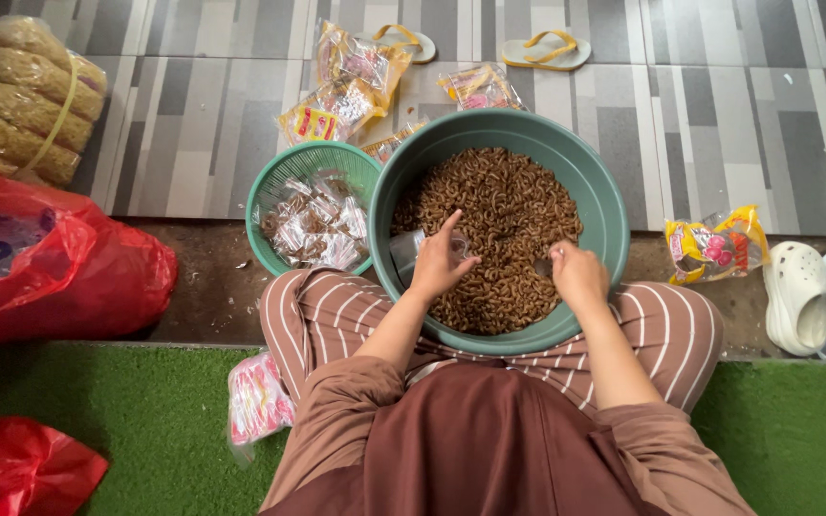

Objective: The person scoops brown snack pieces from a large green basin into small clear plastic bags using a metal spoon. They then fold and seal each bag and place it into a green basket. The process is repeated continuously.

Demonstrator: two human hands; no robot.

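Left hand (pixel 440 263) holds a small clear bag (pixel 411 252) over the snacks, fingers curled round it and the forefinger pointing up and away from the body. Right hand (pixel 577 272) is clenched, knuckles up, resting on the snacks with what looks like a small scoop or a pinch of them in its grip; what it grasps cannot be told for sure. Both hands sit inside a large green basin (pixel 604 205), which rests on the person's lap, on striped trousers (pixel 322 315). The basin is heaped with brown curled snacks (pixel 509 205), which lie directly beneath and ahead of both hands, filling the basin from rim to rim. The clear bag lies at the basin's left side, just inside the wall, and the left hand is closed on it.

Just left of the basin, touching its rim, stands a smaller green basket (pixel 284 182) holding filled clear packets (pixel 317 229). Beyond it on the tiled floor (pixel 203 124) lie several yellow printed wrappers (pixel 341 91), and another yellow wrapper (pixel 714 246) lies to the right of the basin. Two sandals (pixel 545 50) lie farther off. A red plastic bag (pixel 69 268) sits at the left, with a bundle of long pale packs (pixel 16 96) behind it. White clogs (pixel 800 296) stand at the right. Green matting (pixel 145 420) lies beneath the person.
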